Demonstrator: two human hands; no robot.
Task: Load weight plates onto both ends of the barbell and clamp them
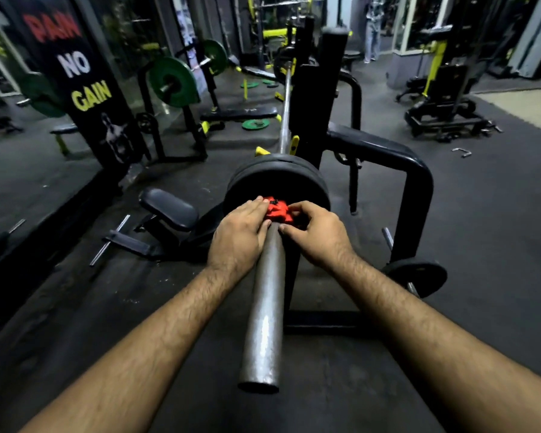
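I stand in gym, weight room. Dark rubber mat floor (450, 214) underfoot. Barbell (264, 307) in front of me sits on black steel rack (313, 120), black weight plates (277, 179) on its sleeve. Green plates (173, 81) hang on bench stations at left, more green plates lie on floor (255, 123). Padded seat (169, 207) nearby. Wall banner (75, 73) reads "NO GAIN". Yellow-and-black machines (441, 89) at right.
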